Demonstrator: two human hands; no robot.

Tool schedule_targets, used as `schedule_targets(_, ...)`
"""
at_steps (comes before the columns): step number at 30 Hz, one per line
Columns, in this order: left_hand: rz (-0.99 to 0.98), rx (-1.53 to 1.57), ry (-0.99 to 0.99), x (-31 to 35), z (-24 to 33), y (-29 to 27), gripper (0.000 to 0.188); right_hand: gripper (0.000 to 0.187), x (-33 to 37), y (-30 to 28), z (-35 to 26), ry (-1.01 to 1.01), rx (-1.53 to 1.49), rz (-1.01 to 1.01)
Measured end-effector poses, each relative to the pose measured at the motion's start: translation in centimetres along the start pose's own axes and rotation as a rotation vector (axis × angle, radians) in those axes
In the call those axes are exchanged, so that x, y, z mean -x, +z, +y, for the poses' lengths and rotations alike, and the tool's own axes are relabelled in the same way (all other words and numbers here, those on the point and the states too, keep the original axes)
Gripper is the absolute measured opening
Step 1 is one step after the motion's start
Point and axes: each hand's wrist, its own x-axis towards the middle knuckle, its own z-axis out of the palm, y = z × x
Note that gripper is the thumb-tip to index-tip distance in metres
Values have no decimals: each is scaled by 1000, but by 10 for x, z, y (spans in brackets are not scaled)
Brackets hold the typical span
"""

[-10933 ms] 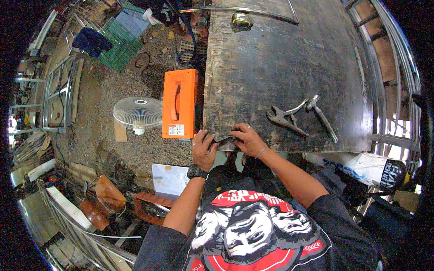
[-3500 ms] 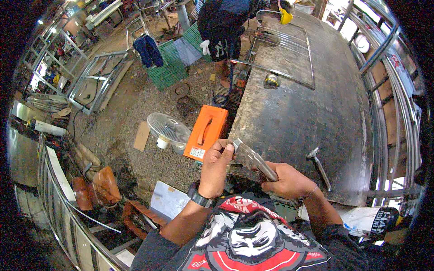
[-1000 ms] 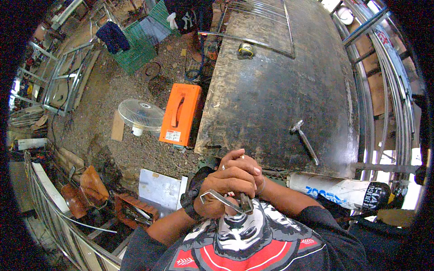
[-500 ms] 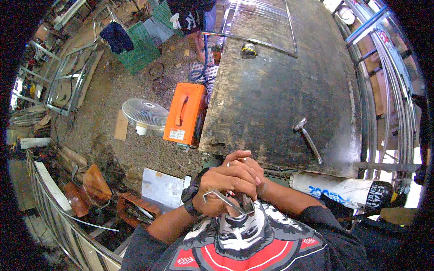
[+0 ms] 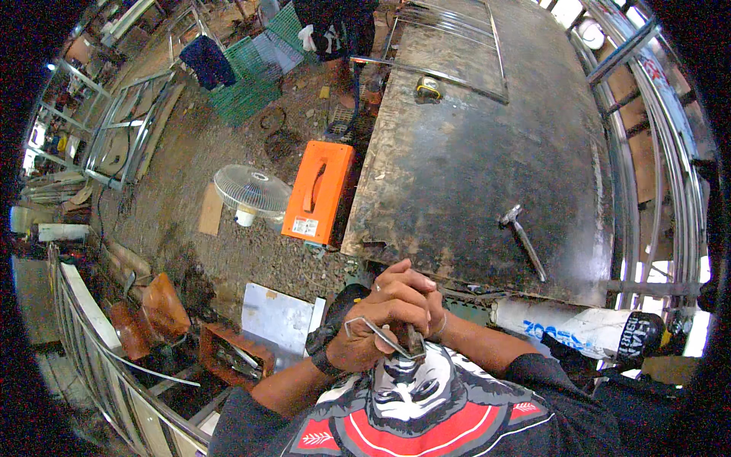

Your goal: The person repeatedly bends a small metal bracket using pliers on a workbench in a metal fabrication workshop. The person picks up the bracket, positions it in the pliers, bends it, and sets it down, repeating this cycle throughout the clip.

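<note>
My left hand [image 5: 392,308], with a dark watch [image 5: 329,339] on its wrist, is closed in front of my chest. A thin bent metal rod [image 5: 384,337] sticks out below its fingers, hooked at the left end and angled at the other. Pressed against it from the right is my right hand [image 5: 435,311], closed and mostly hidden behind the left one. A dark, narrow piece [image 5: 413,340] shows between the hands, its lower end close to the rod's bend. What the right fingers grip is covered.
A hammer [image 5: 524,242] and a yellow tape measure [image 5: 429,88] lie on the dark worktable [image 5: 472,167]. A metal frame [image 5: 499,53] rests at its far end. Left of it stand an orange machine box [image 5: 318,194] and a fan [image 5: 251,190]. Another person [image 5: 335,30] stands far back.
The whole view has shifted slightly. My clasped hands have turned a little, tilting the rod more steeply. The bluish light near the other person has gone.
</note>
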Motion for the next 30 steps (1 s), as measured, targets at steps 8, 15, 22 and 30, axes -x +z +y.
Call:
schedule_targets(8, 27, 35, 33, 3, 2, 2, 67, 35, -3, 17, -36, -92, 2182, -363)
schedule_targets(15, 33, 48, 66, -4, -3, 3, 66, 28, 0, 16, -37, -216, 2102, -284)
schedule_targets(22, 21, 61, 61, -11, -2, 2, 67, 29, -4, 17, -38, -214, 2116, -272)
schedule_targets(30, 51, 43, -24, -11, -4, 2, 66, 37, 3, -1, -55, -111, 2129, -247)
